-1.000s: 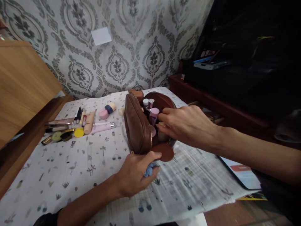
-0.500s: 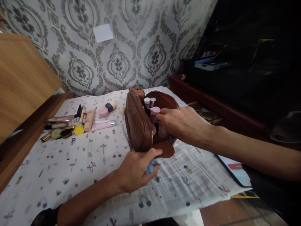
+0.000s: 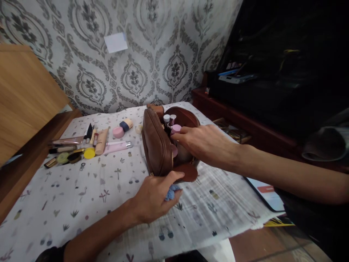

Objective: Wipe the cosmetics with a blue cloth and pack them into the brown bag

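Note:
A brown leather cosmetics pouch stands open on a patterned white cloth. Small bottles with pink and silver caps stick up inside it. My right hand reaches into the pouch mouth, fingers curled among the bottles beside the pink-capped one; what they grip is hidden. My left hand rests on the cloth at the pouch's near end, fingers closed round a small blue cloth, thumb against the pouch.
Several cosmetics lie in a row at the left: tubes, pencils, round compacts, a pink jar. A wooden board leans at far left. A dark red ledge and black bag stand right. A tablet-like device lies under my right forearm.
My right hand has slid a little leftward and deeper among the bottles in the pouch. My left hand has stayed at the pouch's end with the blue cloth.

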Motion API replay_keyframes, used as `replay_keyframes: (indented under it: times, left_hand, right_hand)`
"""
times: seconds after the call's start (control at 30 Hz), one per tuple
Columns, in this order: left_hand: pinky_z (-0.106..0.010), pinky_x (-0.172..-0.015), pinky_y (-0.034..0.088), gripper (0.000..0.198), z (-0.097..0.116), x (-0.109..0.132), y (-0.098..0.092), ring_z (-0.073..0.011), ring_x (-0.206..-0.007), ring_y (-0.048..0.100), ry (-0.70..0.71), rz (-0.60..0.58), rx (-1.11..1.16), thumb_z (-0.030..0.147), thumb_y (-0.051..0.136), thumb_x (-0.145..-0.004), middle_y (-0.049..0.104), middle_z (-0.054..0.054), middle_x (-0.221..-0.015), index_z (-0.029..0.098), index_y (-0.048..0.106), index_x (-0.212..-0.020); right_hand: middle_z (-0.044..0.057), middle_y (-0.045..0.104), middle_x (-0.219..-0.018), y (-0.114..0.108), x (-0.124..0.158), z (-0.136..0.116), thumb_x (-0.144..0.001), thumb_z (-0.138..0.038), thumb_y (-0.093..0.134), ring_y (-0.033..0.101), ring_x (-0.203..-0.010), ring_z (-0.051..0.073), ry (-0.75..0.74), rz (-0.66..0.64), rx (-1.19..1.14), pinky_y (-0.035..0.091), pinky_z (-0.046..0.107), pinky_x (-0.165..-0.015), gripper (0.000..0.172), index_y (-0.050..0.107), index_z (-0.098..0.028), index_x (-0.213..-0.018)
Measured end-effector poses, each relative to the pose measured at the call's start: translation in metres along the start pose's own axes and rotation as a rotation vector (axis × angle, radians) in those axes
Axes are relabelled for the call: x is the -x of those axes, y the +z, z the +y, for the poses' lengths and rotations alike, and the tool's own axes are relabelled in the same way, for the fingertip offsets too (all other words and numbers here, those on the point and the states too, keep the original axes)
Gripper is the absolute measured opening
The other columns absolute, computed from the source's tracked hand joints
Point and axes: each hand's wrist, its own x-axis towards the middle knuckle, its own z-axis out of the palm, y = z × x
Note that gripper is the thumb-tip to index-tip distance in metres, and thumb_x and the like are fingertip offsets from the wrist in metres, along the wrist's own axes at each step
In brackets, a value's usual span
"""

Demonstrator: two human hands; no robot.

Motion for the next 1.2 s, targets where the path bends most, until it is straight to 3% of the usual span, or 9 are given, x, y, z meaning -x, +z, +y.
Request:
replay_keyframes:
  times: [0.27, 0.6, 0.8, 0.9, 1.0, 1.1, 1.2]
  left_hand:
    - [-0.029, -0.069, 0.058, 0.035, 0.001, 0.0, -0.001, -0.0163, -0.068, 0.07, 0.0, -0.007, 0.004, 0.028, 0.05, -0.094, 0.074, -0.003, -0.085, 0.018, 0.052, -0.128]
    - [-0.027, -0.066, 0.056, 0.036, 0.0, 0.0, 0.0, -0.0161, -0.068, 0.07, 0.001, 0.001, -0.007, 0.028, 0.051, -0.094, 0.074, -0.003, -0.086, 0.018, 0.051, -0.128]
    - [-0.028, -0.067, 0.056, 0.037, 0.001, 0.0, -0.002, -0.0162, -0.067, 0.07, -0.011, -0.027, 0.013, 0.028, 0.049, -0.095, 0.074, -0.003, -0.085, 0.018, 0.05, -0.131]
    - [-0.028, -0.069, 0.056, 0.038, 0.002, -0.001, -0.004, -0.017, -0.071, 0.071, -0.025, -0.04, 0.01, 0.029, 0.05, -0.095, 0.074, -0.004, -0.088, 0.018, 0.05, -0.131]
    - [-0.029, -0.072, 0.057, 0.041, 0.002, 0.0, -0.006, -0.0171, -0.076, 0.072, -0.016, -0.05, 0.014, 0.031, 0.05, -0.094, 0.074, -0.005, -0.092, 0.018, 0.049, -0.133]
    - [-0.028, -0.078, 0.057, 0.045, 0.0, 0.003, -0.009, -0.0158, -0.079, 0.071, 0.014, -0.035, 0.062, 0.031, 0.048, -0.095, 0.074, -0.005, -0.095, 0.018, 0.045, -0.138]
    - [-0.028, -0.083, 0.056, 0.038, -0.003, 0.011, -0.014, -0.0163, -0.087, 0.071, 0.041, 0.014, 0.127, 0.031, 0.048, -0.095, 0.074, -0.007, -0.104, 0.019, 0.052, -0.131]
  right_hand:
    - [0.01, 0.068, -0.113, 0.007, 0.001, 0.003, -0.092, -0.009, 0.051, 0.065, -0.071, 0.017, -0.021, 0.078, -0.009, 0.03, 0.027, -0.054, 0.036, 0.063, -0.021, -0.124]
    - [0.012, 0.066, -0.122, 0.005, 0.001, 0.001, -0.09, -0.005, 0.05, 0.065, -0.074, 0.016, -0.032, 0.045, 0.048, 0.024, 0.026, -0.05, 0.03, 0.067, -0.016, -0.113]
    - [0.013, 0.066, -0.12, 0.004, 0.005, 0.001, -0.09, -0.006, 0.051, 0.065, -0.073, 0.016, -0.003, 0.081, -0.026, 0.03, 0.025, -0.052, 0.028, 0.067, -0.014, -0.112]
    - [0.011, 0.066, -0.114, 0.013, 0.014, -0.001, -0.092, -0.011, 0.049, 0.064, -0.072, 0.016, -0.03, 0.204, -0.117, 0.036, 0.026, -0.053, 0.027, 0.067, -0.015, -0.113]
    - [0.008, 0.069, -0.097, 0.032, 0.026, -0.009, -0.097, -0.016, 0.043, 0.062, -0.068, 0.014, -0.097, 0.432, -0.278, 0.04, 0.025, -0.054, 0.028, 0.067, -0.017, -0.112]
    - [0.003, 0.068, -0.079, 0.05, 0.037, -0.023, -0.102, -0.021, 0.039, 0.061, -0.061, 0.012, -0.163, 0.655, -0.416, 0.043, 0.024, -0.051, 0.03, 0.067, -0.018, -0.112]
    - [0.001, 0.068, -0.071, 0.058, 0.045, -0.04, -0.102, -0.023, 0.045, 0.062, -0.056, 0.012, -0.171, 0.786, -0.482, 0.048, 0.024, -0.053, 0.025, 0.069, -0.02, -0.106]
